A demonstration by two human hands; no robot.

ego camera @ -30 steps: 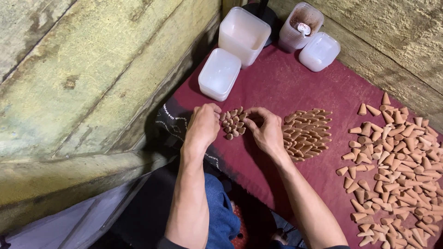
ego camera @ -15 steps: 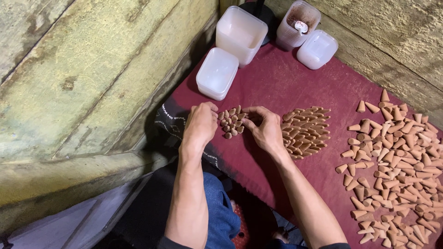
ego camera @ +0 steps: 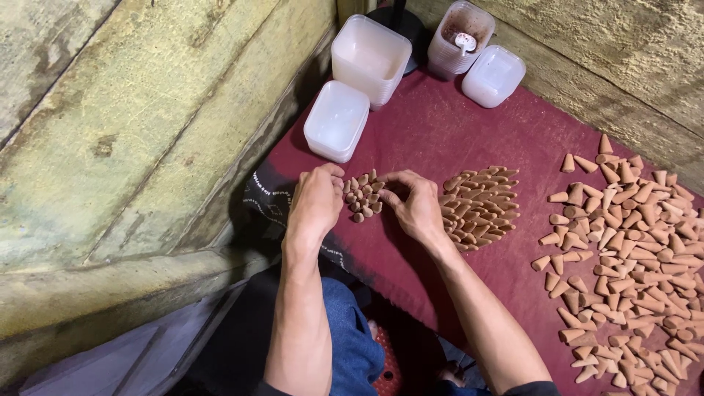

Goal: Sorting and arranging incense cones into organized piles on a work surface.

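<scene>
Under my fingers [ego camera: 350, 176] lie small matt, clay-like brown cones [ego camera: 363, 196], dry and slightly rough. They rest on a dark red woven cloth [ego camera: 440, 132], matt. The square white translucent plastic tubs [ego camera: 370, 57] look smooth and faintly glossy. The yellowed wall boards [ego camera: 147, 132] are rough, worn wood.

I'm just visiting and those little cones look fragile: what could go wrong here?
The small cluster of cones squeezed between the left hand and right hand could topple or crumble. The right hand's wrist sits close to the neat cone pile and might scatter it.
</scene>
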